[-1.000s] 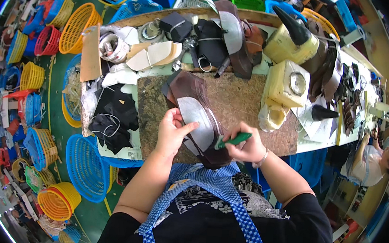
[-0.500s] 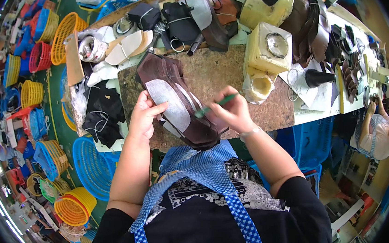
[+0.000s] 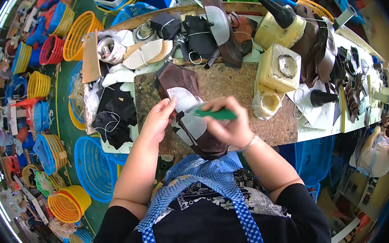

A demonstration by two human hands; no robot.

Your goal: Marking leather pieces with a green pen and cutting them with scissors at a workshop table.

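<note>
A stack of dark brown leather pieces [image 3: 176, 77] lies over the front of the worn board, partly on its near edge. The top piece bears a light grey lining patch [image 3: 182, 97]. My left hand [image 3: 157, 122] pinches the left edge of that piece between thumb and fingers. Closed around a green-handled tool [image 3: 218, 114], my right hand [image 3: 236, 129] hovers over the patch's right side. The tool's tip points left at the patch and is blurred; I cannot tell its kind or whether it touches.
On the brown board [image 3: 239, 84] stand yellowed glue containers [image 3: 272, 73]. Bundled black and brown pieces [image 3: 199, 38] lie along the back, with black material [image 3: 114, 110] at the left. A blue basket [image 3: 95, 168] stands on the floor; another person [image 3: 374, 153] is at far right.
The green-handled tool has turned so its broad side shows, and its tip has moved up onto the patch. My left hand has slid its pinch along the edge. The whole view has shifted.
</note>
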